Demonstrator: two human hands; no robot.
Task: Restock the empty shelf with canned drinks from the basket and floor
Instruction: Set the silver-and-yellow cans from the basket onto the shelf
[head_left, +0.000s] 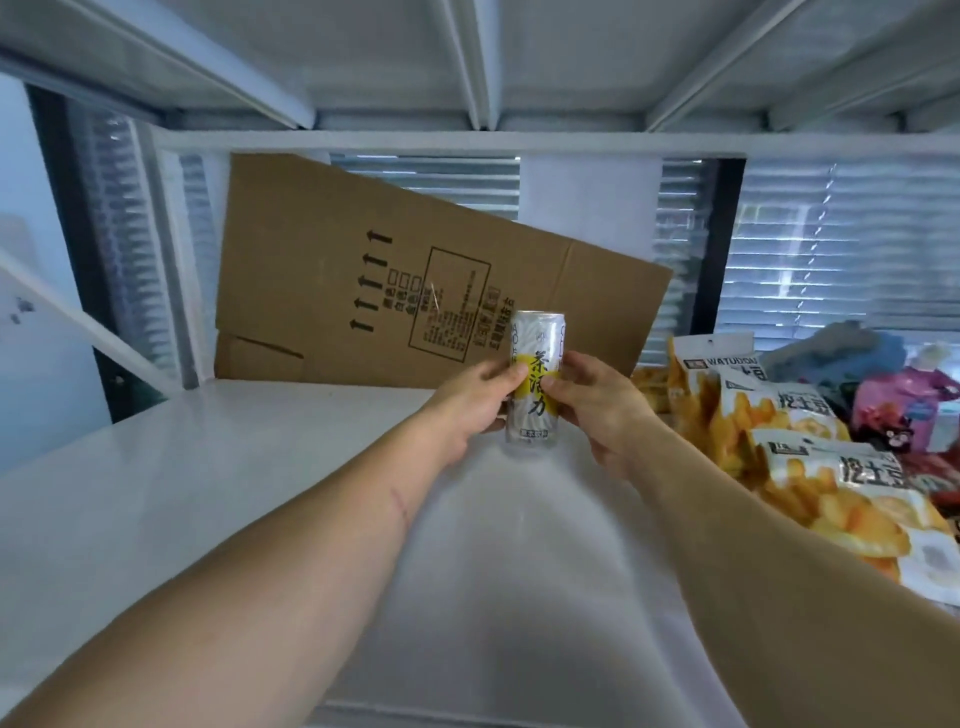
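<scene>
Head view. Both forearms extend from the near edge toward the middle of a white shelf (156, 493). The left hand (470, 410) and the right hand (597, 410) together hold one slim can (535, 384), fingers and thumbs curled round its sides from left and right. The can stands upright, white with a yellow patch and dark characters on its label; its base is at or just above the shelf surface, and contact cannot be confirmed.

No basket or other container shows in this view. A flattened cardboard box (415, 280) leans tilted against the far side of the shelf, just behind the can, printed with arrows and a framed text block. On the right part of the shelf lie overlapping snack bags (810, 447) with orange chip pictures; farther right are pink and blue packets (904, 395), too blurred to identify.

The shelf surface is glossy. The ribbed underside of the shelf above (467, 57) spans the top. Window blinds (841, 244) close the far background.
</scene>
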